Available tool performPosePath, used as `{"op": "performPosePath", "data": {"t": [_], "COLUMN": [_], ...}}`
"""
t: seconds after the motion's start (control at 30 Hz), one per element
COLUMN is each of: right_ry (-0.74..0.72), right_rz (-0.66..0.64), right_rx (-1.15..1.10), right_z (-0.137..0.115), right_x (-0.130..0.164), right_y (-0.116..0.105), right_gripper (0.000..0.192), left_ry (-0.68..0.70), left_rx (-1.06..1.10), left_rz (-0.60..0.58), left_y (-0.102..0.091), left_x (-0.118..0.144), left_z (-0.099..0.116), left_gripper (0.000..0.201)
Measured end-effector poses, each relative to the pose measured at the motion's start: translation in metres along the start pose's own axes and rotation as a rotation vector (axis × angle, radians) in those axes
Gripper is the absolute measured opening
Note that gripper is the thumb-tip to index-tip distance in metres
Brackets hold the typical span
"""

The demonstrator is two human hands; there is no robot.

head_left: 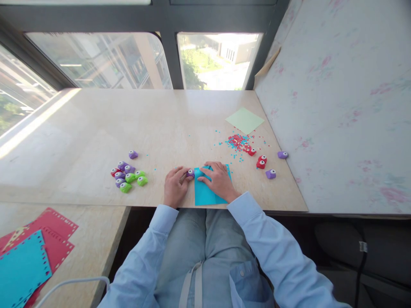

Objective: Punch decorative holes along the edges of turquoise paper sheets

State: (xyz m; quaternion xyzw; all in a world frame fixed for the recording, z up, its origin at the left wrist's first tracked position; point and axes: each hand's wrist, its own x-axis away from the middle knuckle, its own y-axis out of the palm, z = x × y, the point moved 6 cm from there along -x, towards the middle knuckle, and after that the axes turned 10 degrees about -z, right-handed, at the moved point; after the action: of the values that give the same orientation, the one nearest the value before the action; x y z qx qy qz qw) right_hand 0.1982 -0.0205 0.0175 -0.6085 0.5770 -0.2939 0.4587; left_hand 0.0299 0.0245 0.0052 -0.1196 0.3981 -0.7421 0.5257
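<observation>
My left hand [176,184] is closed around a small purple craft punch [190,173], which sits at the left edge of a blue paper sheet [208,195]. Across the top of that sheet lies my right hand [217,179], fingers spread and pressing it to the table. To the left is a cluster of purple, green and red punches, such as a green punch [125,187] and a purple punch [132,154]. Over on the right are several red and purple ones, among them a red punch [261,164] and a purple punch [270,174].
Red and blue paper bits [237,141] lie scattered beyond my right hand, near a pale green sheet [245,120]. At lower left, a side table holds hole-edged red paper [59,223] and blue paper [25,265], with a white cable [77,280]. A window and a papered wall border the table.
</observation>
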Motion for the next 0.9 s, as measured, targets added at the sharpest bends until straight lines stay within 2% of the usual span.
{"op": "performPosePath", "data": {"t": [0.23,0.5,0.9], "right_ry": [-0.011,-0.060,-0.059], "right_rz": [-0.007,-0.074,-0.108], "right_rx": [0.043,0.144,0.126], "right_z": [-0.0007,-0.0076,-0.0081], "right_x": [0.0011,0.0002,-0.0004], "right_y": [0.0012,0.0050,0.0048], "right_gripper": [0.033,0.037,0.038], "left_ry": [-0.009,-0.017,-0.004], "left_rx": [0.021,-0.001,-0.015], "left_rz": [-0.005,-0.009,-0.001], "left_y": [-0.0002,-0.0007,-0.0007], "left_x": [-0.0002,0.0007,0.0022], "left_z": [-0.0003,0.0011,0.0011], "left_gripper": [0.022,0.025,0.026]}}
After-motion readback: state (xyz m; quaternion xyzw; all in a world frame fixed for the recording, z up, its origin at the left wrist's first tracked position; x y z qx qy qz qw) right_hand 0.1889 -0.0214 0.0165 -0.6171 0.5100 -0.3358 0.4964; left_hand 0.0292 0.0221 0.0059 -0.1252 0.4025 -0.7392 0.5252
